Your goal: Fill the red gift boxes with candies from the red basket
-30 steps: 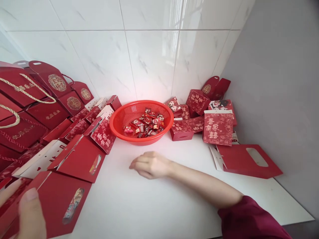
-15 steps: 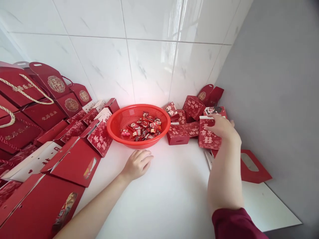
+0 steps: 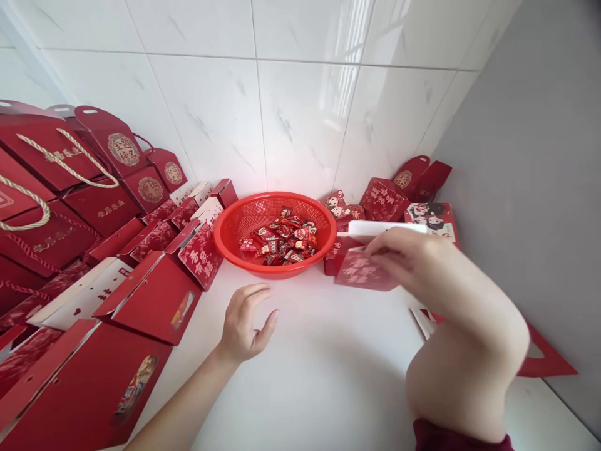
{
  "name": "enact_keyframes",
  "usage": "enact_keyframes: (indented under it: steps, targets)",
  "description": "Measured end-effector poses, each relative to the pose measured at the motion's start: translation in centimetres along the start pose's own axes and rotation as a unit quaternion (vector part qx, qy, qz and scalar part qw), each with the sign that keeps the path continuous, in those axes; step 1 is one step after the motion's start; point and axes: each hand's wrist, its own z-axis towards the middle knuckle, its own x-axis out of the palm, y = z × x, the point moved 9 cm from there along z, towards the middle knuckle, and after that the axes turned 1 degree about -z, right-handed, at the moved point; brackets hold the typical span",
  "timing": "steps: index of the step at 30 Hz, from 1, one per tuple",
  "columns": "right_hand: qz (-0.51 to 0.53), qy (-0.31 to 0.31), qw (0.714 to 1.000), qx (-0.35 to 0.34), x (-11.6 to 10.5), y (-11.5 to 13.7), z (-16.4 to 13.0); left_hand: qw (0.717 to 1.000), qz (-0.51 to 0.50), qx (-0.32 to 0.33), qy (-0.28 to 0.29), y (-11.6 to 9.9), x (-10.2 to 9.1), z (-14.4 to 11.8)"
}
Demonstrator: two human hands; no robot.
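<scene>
My right hand [image 3: 413, 263] grips a small red patterned gift box [image 3: 361, 266] with a white open top edge, held above the white table to the right of a red mesh basket [image 3: 235, 219]. The basket holds several red-wrapped candies [image 3: 282, 241]. My left hand [image 3: 244, 322] hovers just over the table in front of the basket, palm turned inward, fingers apart, holding nothing.
Red folded boxes [image 3: 154, 294] and rope-handled gift bags [image 3: 51, 163] crowd the left side. More small red boxes [image 3: 387, 197] pile in the back right corner by the grey wall. A flat red box blank [image 3: 547, 360] lies at the right. White tiled wall stands behind.
My right hand has lifted the small red box off the right pile and brought it left toward the basket. My left hand has turned and opened slightly.
</scene>
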Motion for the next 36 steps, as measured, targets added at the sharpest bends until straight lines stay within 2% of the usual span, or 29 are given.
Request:
enact_keyframes:
  steps: [2, 5, 7, 9, 12, 16, 20, 25, 30, 36]
  targets:
    - [-0.004, 0.053, 0.994, -0.094, 2.3, 4.7, -0.6, 0.999, -0.021, 0.023, -0.026, -0.8, -1.0, -0.1]
    - [0.003, 0.13, 0.965, -0.226, 6.5, 10.3, -1.2, 0.998, -0.026, 0.047, -0.015, -1.8, -1.1, -0.1]
    - [-0.002, 0.179, 0.945, -0.275, 9.2, 12.3, -1.3, 0.999, -0.002, 0.034, 0.011, -1.7, -0.4, 0.0]
    - [-0.016, 0.209, 0.933, -0.291, 11.1, 13.0, -1.2, 0.999, 0.012, 0.001, 0.035, -0.9, 0.2, -0.1]
    - [-0.024, 0.214, 0.931, -0.294, 11.9, 12.9, -1.1, 0.998, -0.003, -0.013, 0.054, 0.0, 0.7, -0.5]
    - [0.001, 0.164, 0.945, -0.285, 10.4, 11.7, -0.6, 0.998, 0.017, 0.042, 0.05, -0.2, 0.6, -0.6]
    - [0.045, 0.147, 0.966, -0.208, 9.4, 9.3, 0.2, 0.995, 0.042, 0.059, 0.064, -0.6, 0.6, -0.4]
    - [0.051, 0.174, 0.976, -0.12, 9.4, 7.2, 0.4, 0.995, 0.021, 0.068, 0.064, -1.8, 0.2, -0.1]
    - [0.063, 0.179, 0.974, -0.12, 9.2, 7.3, 0.0, 0.996, -0.029, 0.057, 0.066, -2.1, -0.2, 0.1]
    - [0.117, 0.188, 0.966, -0.136, 9.1, 8.3, -0.6, 0.998, -0.065, -0.002, 0.001, -1.6, -1.9, 0.7]
